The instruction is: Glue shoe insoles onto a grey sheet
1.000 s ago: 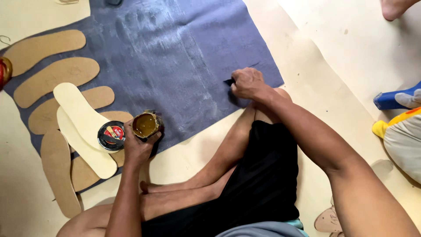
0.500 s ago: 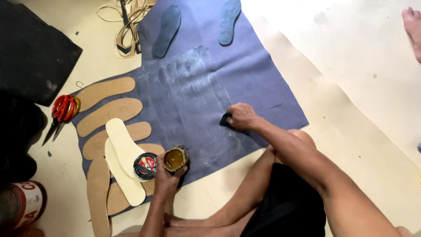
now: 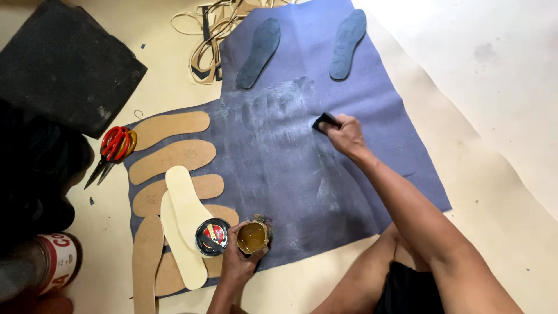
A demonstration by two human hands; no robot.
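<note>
A person sits on the floor over a blue sheet (image 3: pixel 302 174). The right hand (image 3: pixel 347 135), at one o'clock, presses a clenched grip on a dark applicator (image 3: pixel 325 121). The left hand (image 3: pixel 241 259), at six o'clock, grasps an open glue tin (image 3: pixel 252 236), its lid (image 3: pixel 212 237) touching tan insoles (image 3: pixel 174 154).

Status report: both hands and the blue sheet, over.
Right hand presses a dark pad on the blue sheet. Left hand grips the open glue tin. Tin lid and tan insoles lie alongside.
</note>
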